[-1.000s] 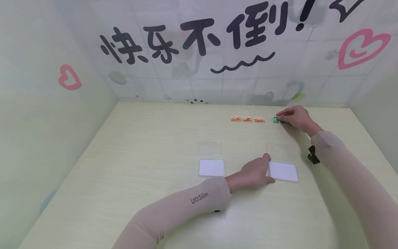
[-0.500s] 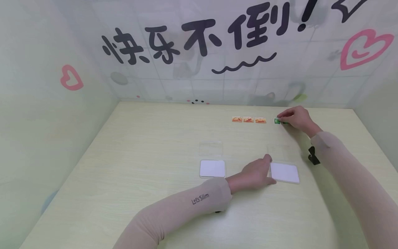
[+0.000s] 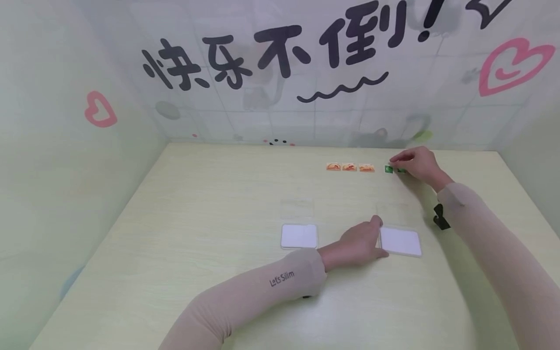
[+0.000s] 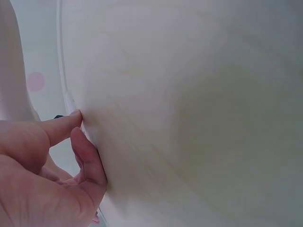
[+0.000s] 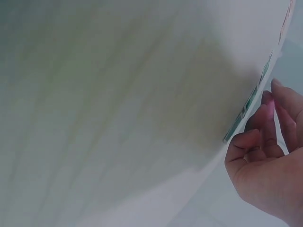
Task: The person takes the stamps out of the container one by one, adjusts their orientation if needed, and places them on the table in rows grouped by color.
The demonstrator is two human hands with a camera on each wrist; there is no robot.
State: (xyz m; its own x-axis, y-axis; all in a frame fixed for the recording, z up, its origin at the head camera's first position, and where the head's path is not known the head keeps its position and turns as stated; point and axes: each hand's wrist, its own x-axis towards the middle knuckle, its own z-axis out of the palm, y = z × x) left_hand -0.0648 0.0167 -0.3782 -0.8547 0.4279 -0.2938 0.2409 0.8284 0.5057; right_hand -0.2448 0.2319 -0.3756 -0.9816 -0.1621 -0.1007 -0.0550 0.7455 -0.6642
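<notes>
My left hand (image 3: 355, 243) is at the left side of a white card in a clear case (image 3: 400, 242), thumb and a fingertip spanning its left corners; the left wrist view shows this hand (image 4: 52, 165) low over the tabletop. My right hand (image 3: 419, 164) reaches to the back of the table, where thumb and forefinger pinch at a small green card (image 3: 388, 169) with a white border. Another green card (image 3: 401, 170) lies partly under the fingers. In the right wrist view, green cards (image 5: 236, 125) lie in a line beside the curled fingers of this hand (image 5: 270, 161).
Three orange picture cards (image 3: 349, 166) lie in a row left of the green ones. A second white card in a clear case (image 3: 299, 236) stands to the left, a faint clear plastic piece (image 3: 297, 208) behind it. A wall (image 3: 245, 121) borders the table's back edge.
My right hand has risen very slightly at the green cards, and its fingertips have shifted a little there. My left hand stays at the white card's case.
</notes>
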